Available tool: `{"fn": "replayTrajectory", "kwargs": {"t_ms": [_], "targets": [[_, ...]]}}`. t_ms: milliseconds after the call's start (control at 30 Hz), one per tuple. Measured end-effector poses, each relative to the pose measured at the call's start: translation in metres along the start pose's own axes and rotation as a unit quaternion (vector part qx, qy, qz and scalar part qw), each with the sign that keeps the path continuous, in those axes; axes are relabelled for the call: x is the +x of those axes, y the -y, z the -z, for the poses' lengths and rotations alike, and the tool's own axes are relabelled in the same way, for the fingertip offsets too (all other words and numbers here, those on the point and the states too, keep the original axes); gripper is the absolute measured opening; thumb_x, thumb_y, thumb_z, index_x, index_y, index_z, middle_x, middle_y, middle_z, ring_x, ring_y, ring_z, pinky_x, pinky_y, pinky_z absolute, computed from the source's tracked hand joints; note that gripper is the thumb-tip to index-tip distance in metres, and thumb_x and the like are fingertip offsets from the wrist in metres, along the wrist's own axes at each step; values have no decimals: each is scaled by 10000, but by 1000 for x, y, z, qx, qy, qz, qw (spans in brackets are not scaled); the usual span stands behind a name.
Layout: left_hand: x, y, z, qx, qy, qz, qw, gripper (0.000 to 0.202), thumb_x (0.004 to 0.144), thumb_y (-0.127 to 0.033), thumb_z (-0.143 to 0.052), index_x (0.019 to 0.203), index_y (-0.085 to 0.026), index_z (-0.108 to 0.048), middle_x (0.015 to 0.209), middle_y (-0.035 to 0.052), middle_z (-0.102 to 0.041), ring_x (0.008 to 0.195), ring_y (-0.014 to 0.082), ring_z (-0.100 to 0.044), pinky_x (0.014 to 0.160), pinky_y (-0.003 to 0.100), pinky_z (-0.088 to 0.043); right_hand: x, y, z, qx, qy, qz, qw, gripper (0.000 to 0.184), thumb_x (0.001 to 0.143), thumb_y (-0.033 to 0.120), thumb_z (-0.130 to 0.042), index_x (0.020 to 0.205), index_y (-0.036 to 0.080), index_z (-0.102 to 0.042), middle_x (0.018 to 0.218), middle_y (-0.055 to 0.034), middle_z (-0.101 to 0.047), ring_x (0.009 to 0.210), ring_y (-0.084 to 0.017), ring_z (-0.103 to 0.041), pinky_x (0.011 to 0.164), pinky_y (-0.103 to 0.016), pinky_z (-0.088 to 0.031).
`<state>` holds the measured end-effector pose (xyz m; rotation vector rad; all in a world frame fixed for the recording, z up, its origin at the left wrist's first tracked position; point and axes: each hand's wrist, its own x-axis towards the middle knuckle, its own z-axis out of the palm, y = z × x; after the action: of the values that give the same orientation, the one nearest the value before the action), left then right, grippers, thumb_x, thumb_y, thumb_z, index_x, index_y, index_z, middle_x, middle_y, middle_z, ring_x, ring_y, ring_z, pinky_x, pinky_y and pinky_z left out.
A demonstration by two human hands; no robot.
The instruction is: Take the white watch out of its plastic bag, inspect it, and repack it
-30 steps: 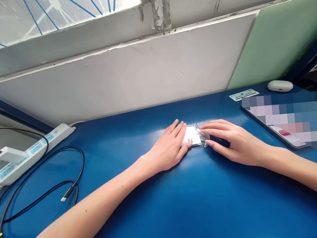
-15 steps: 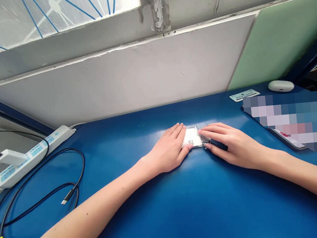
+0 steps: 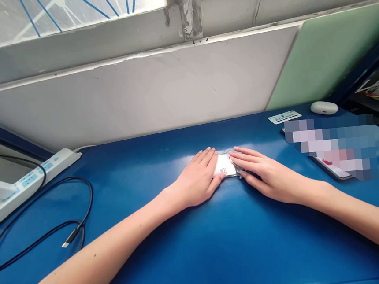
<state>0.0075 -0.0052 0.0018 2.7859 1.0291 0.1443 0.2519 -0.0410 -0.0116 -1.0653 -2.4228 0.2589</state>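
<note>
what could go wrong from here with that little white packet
The thin, crinkled clear plastic at the right hand might crease or tear if pulled hard. The small, flat white rectangular packet could slide on the glossy blue tabletop if the left hand, lying over its left part, eases off.

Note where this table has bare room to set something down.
Free: the blue table between the forearms; also between black cable, left hand and wall. Crowded: around the white packet, right hand opposite left; far right, by device, card, case.
</note>
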Motion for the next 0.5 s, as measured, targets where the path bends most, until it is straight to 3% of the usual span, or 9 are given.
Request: {"fn": "replayTrajectory", "kwargs": {"t_ms": [233,367,500], "targets": [[-1,-1,-1,-10,-6,0,1000,607,1068,-443,-254,1509,-32,-320,1600,248,-306,1523,319,-240,1223,478,-247,4,9,2,31,-4,-14,999,451,971,176,-489,1413,238,-558,1435,-103,-613,1420,-325,-451,1122,-540,-469],[-1,-1,-3,-10,-5,-3,1000,619,1070,-442,-239,1505,-5,-307,1599,270,-293,1528,332,-211,1221,479,-241,9,14,10,1,40,-3,999,457,945,174,-519,1400,195,-557,1448,-138,-594,1396,-321,-488,1116,-514,-481],[-1,-2,-4,-10,-9,0,1000,616,1066,-455,-261,1504,-24,-309,1604,258,-291,1529,330,-207,1222,476,-238,24,17,16,-7,57,31,998,379,888,109,-526,1221,202,-683,1297,-111,-703,1306,-312,-587,1108,-481,-499]]}}
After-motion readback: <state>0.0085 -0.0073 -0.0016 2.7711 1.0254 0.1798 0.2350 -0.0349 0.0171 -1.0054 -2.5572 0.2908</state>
